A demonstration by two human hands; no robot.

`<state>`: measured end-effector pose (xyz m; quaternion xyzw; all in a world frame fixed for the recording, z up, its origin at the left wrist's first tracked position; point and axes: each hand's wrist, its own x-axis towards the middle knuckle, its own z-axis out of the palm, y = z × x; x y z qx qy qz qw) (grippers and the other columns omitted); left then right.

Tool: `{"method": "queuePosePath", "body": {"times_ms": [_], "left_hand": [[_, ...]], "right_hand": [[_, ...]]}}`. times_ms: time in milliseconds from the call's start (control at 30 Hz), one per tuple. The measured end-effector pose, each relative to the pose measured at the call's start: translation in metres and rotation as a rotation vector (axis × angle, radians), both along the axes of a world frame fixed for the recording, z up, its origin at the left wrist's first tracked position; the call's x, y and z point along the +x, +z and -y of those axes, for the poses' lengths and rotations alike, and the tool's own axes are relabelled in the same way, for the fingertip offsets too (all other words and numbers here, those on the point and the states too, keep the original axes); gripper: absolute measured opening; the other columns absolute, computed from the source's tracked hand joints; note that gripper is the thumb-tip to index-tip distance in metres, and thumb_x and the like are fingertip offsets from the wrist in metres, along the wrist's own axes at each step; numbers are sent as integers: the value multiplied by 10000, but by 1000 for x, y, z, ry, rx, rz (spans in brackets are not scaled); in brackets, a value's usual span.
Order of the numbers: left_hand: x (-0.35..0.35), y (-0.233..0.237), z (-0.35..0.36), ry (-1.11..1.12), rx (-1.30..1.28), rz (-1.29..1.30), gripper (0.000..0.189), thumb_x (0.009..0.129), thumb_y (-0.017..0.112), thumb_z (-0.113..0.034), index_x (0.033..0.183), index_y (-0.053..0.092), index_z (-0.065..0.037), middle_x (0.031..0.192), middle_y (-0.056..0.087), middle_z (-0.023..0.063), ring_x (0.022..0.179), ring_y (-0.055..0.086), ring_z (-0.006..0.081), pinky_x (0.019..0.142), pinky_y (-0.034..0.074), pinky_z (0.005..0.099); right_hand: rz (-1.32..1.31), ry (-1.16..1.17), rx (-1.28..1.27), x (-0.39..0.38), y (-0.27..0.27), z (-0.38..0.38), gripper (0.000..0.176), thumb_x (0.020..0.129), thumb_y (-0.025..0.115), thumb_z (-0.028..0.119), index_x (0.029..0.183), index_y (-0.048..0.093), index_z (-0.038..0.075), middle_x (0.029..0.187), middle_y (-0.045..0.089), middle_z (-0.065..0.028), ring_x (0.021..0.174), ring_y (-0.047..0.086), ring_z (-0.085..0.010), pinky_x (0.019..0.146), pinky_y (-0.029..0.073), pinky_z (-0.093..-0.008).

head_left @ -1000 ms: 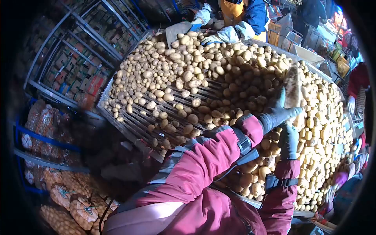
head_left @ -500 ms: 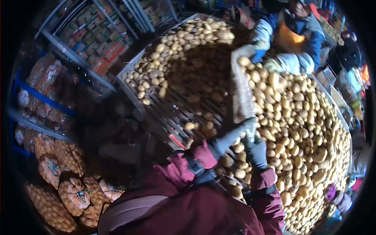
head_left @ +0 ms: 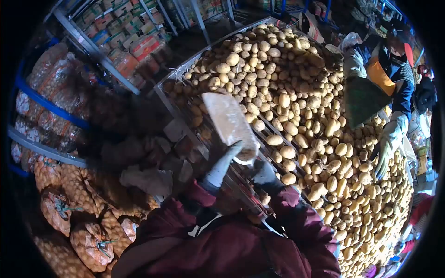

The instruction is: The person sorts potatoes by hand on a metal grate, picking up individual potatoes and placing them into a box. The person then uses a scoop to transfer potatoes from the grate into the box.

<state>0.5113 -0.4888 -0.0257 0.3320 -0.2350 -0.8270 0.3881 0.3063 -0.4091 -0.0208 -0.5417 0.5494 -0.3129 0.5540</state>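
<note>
A flat, pale, dirt-stained board-like tool [head_left: 228, 119] slants over the slatted table [head_left: 178, 109], its near end between my hands. My gloved left hand [head_left: 225, 162] is closed on its left edge. Close to the near end, on the right, my gloved right hand [head_left: 265, 173] also grips it; its fingers are partly hidden in shadow. Many potatoes [head_left: 340, 149] lie to the right and beyond the tool, with some loose ones beside my right hand. Bare dark slats show below the tool.
Across the potatoes at the right, a co-worker [head_left: 394, 69] in gloves holds a dark green sheet-like object [head_left: 366, 101]. Net sacks of potatoes [head_left: 88, 245] lie at lower left. Metal rails [head_left: 92, 53] and stacked boxes [head_left: 139, 46] stand at upper left.
The tool and both my hands have moved left, and the tool now slants left. Potatoes cover the formerly bare middle of the table. The co-worker now holds a dark sheet-like object.
</note>
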Motion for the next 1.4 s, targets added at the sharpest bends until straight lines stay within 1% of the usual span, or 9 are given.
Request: {"method": "queuePosePath", "body": {"times_ms": [33,100,167,433,967,1133,1233,1333,1400], "left_hand": [[6,24,7,-11,-545,523,382,1058,418,-63,1405,511,67,1421,555,156,1325,523,280,1181,407,409],[29,36,29,-11,-472,447,408,1068,427,-122,1431,500,47,1456,520,133,1351,484,239,1193,366,384],[56,43,52,4,-336,297,469,1086,445,-241,1482,477,8,1525,450,89,1405,407,158,1218,285,333],[104,66,166,177,-324,473,492,1046,530,-317,1428,521,-7,1434,512,61,1310,472,175,1146,355,341],[7,48,208,-78,-316,557,444,992,614,-367,1290,634,-38,1242,632,56,1112,600,203,1006,492,381],[2,54,217,-135,-293,700,438,958,654,-386,1235,668,-48,1168,665,56,1045,635,211,948,528,390],[-36,202,118,-225,-4,1093,452,894,713,-405,1177,684,-54,1090,674,57,990,642,216,880,533,386],[-32,158,115,-144,-65,1106,549,818,793,-437,1172,690,-30,1082,684,67,972,637,198,867,526,356],[-43,137,107,-112,-206,1037,557,813,801,-430,1174,689,-21,1089,684,71,975,633,192,867,524,350]], "right_hand": [[750,-15,68,13,-35,19,612,806,815,156,1361,592,28,1254,677,-70,1079,659,-207,972,525,-383],[475,69,-32,42,-26,44,599,824,797,195,1353,583,11,1290,649,-74,1073,659,-243,977,532,-404],[1087,-138,233,90,-48,75,477,886,719,225,1326,617,71,1105,707,-72,916,693,-222,842,572,-360],[245,85,-128,152,-45,191,426,895,698,225,1298,639,100,1015,704,-68,846,688,-216,786,570,-355],[-334,193,-295,71,-66,165,336,912,656,226,1240,682,158,834,699,-62,706,679,-205,676,565,-346],[-127,-33,-487,90,-74,176,182,901,631,254,1009,754,174,642,640,-41,555,631,-176,529,492,-347],[-50,-9,-391,89,-74,159,193,903,629,262,999,753,150,637,639,-35,548,628,-171,516,481,-341],[0,14,-387,93,-78,125,203,905,628,268,992,753,135,634,639,-30,544,625,-167,507,473,-336],[375,-496,79,92,-76,100,214,955,599,186,906,715,13,615,639,-18,499,596,-134,452,429,-305]]}}
